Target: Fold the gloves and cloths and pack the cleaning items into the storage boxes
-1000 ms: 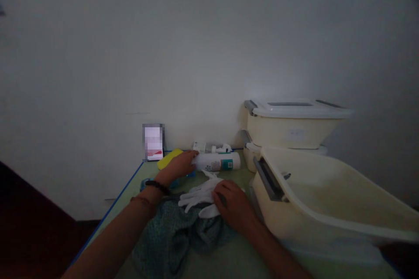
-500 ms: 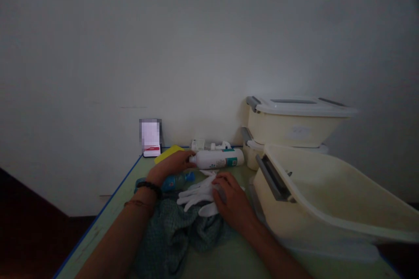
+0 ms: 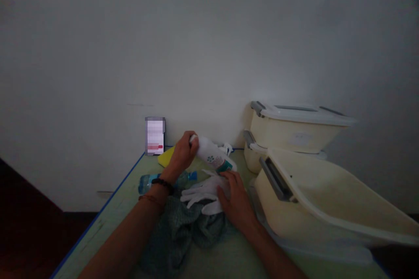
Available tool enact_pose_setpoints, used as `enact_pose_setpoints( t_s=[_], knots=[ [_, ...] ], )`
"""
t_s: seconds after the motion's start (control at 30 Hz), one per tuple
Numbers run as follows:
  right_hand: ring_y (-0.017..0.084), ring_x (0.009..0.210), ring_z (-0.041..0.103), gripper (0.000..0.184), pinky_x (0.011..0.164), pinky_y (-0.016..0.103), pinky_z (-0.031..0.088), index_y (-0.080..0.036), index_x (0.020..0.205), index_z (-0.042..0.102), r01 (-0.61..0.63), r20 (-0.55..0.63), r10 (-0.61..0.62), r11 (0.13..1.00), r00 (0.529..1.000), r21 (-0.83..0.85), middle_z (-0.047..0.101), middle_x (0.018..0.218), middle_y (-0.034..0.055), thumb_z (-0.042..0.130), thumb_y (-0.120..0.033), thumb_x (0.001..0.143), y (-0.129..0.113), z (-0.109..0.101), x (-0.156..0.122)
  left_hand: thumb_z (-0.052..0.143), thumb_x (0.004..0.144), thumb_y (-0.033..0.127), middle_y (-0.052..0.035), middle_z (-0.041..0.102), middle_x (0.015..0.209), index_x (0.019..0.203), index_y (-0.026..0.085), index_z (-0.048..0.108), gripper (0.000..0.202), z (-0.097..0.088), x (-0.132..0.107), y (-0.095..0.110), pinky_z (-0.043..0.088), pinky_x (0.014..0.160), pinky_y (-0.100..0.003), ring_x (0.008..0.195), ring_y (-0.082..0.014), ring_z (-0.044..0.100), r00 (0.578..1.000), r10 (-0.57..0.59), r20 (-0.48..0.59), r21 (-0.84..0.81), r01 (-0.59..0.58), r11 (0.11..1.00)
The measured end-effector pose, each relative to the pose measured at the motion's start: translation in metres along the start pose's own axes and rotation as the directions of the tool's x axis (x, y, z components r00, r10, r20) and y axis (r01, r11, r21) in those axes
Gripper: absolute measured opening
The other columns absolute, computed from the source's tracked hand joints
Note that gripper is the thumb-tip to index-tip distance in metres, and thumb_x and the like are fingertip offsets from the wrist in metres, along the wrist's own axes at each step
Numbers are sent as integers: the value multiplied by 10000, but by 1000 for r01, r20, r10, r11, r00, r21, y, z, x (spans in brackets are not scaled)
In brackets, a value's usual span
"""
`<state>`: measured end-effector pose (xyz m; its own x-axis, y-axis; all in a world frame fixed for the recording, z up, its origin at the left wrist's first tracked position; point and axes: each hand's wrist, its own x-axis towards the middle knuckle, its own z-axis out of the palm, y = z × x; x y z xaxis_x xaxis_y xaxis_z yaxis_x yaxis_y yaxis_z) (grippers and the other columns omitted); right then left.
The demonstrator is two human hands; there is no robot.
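My left hand (image 3: 186, 151) is closed round the narrow top of a white bottle (image 3: 207, 150) with a green label, its neck end raised and its base slanting down to the right. My right hand (image 3: 234, 198) rests over the right side of white gloves (image 3: 207, 192), fingers apart, with fingertips close to the bottle's base; whether they touch it I cannot tell. Beneath the gloves lies a crumpled grey-green cloth (image 3: 176, 226). A clear plastic bottle with a blue cap (image 3: 192, 176) lies on its side, partly hidden by my left wrist.
A phone (image 3: 155, 136) stands against the wall at the table's back left corner. Beside it is something yellow (image 3: 166, 157). A white spray head (image 3: 227, 148) shows behind the white bottle. Two stacked lidded cream bins (image 3: 288, 133) and an open cream bin (image 3: 284, 213) fill the right.
My left hand has lifted the neck end of the white bottle, which lay flat before and now tilts. My right hand has stayed over the gloves. The view has shifted slightly.
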<state>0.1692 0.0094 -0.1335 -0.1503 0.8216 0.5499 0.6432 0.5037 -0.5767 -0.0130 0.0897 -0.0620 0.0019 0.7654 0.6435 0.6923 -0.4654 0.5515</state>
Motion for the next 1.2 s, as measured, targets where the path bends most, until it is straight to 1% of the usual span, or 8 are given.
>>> enact_pose_setpoints(
  t_s=[0.23,0.47,0.63,0.73,0.83,0.9,1.03,1.2],
  knots=[
    [273,1220,398,508,1016,482,383,-123,1267,349,-15,-108,13,1000,994,-19,394,1263,177,529,-189,797,-1,0,2,384,849,343,-1,549,691,882,178,511,210,-17,5,11,398,529,-264,556,-149,502,997,41,-58,-7,-41,999],
    [310,1334,284,796,1034,534,341,-200,1398,173,99,-134,-96,995,986,15,274,1432,180,640,-314,763,-14,-10,2,385,835,332,-2,525,684,806,203,490,169,-71,10,51,371,523,-255,562,-139,463,983,135,-122,-44,-142,989],
    [299,1125,530,731,920,479,461,-223,1288,352,41,-164,14,944,986,328,508,1253,145,725,-330,669,-47,-29,-1,434,810,364,2,507,639,709,215,520,200,-98,10,68,351,470,-256,537,-140,442,985,26,-168,-325,-80,942],
    [226,838,641,662,700,356,548,-237,1185,440,-182,66,198,658,978,731,632,1015,69,755,-351,615,-67,-30,-4,485,782,411,20,465,601,678,214,512,225,-96,11,70,357,446,-243,497,-123,423,988,-138,-73,-548,76,833],
    [156,585,633,521,440,241,499,-211,1073,521,-465,450,148,89,881,881,660,827,32,651,-524,677,-74,-21,-7,347,810,492,-12,524,728,698,211,470,326,-83,9,71,488,620,-301,661,-155,556,981,-193,-1,-734,131,667],
    [109,440,574,569,337,191,426,-161,937,592,-629,637,4,-163,770,761,658,739,39,526,-672,696,-72,-17,-9,362,804,482,-21,558,801,761,212,474,296,-73,6,71,507,780,-373,785,-182,610,948,-229,223,-900,290,324],
    [102,438,595,722,347,168,427,-109,827,656,-784,760,-202,-235,617,574,671,689,57,475,-784,645,-66,-20,-13,471,773,342,6,591,789,812,203,523,154,-61,1,71,518,783,-375,727,-154,633,877,-119,466,-885,463,-51],
    [209,749,688,622,623,326,540,-181,1029,610,-660,655,-76,-88,752,746,708,883,73,748,-572,565,-65,-11,-26,550,755,313,-5,629,756,746,165,595,155,-55,-1,69,510,673,-321,693,-166,639,833,-9,554,-831,553,65]
  ],
)
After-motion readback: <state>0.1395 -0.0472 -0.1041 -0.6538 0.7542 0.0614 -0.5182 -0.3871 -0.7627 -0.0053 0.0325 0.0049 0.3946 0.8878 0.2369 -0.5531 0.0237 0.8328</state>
